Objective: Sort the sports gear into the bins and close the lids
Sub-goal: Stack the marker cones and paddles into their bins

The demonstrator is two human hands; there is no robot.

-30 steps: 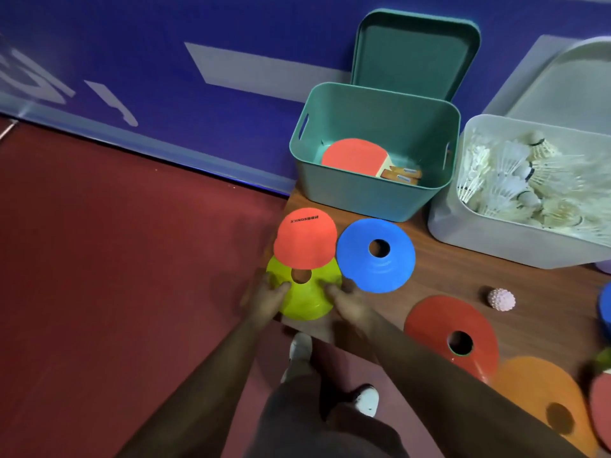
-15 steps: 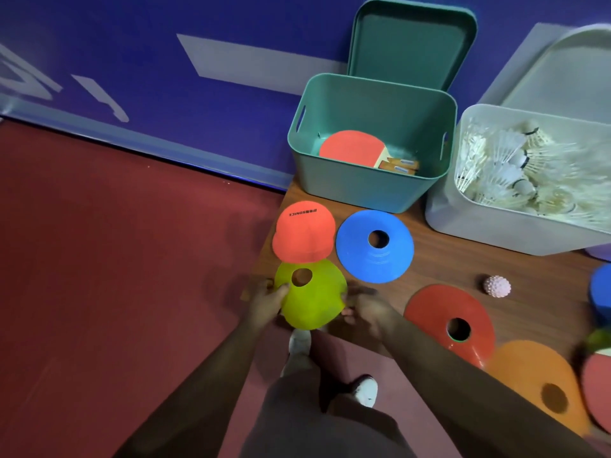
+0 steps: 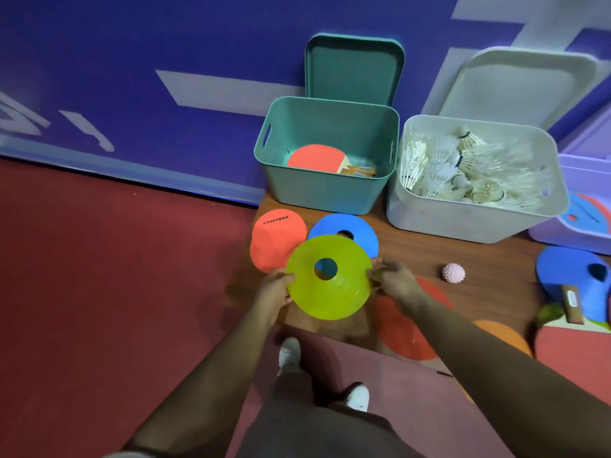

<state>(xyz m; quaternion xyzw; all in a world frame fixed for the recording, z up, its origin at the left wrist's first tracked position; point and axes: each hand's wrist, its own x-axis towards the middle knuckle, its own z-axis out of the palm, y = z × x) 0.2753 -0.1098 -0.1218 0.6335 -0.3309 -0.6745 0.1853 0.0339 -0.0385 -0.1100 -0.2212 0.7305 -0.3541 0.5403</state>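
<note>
A yellow-green disc cone is lifted above the wooden board, held by both rims. My left hand grips its left edge and my right hand pinches its right edge. Behind it lie an orange-red paddle head and a blue disc cone. The teal bin stands open with red paddles inside and its lid leaning on the wall. The white bin holds several shuttlecocks, its lid propped behind.
A pink spiky ball lies right of my hands. A red disc cone and an orange one sit under my right arm. Further right are a blue cone, a paddle and a purple bin. My shoes stand below.
The yellow-green cone has come up off the board between both hands and moved right, now overlapping the blue cone and the paddle head in view.
</note>
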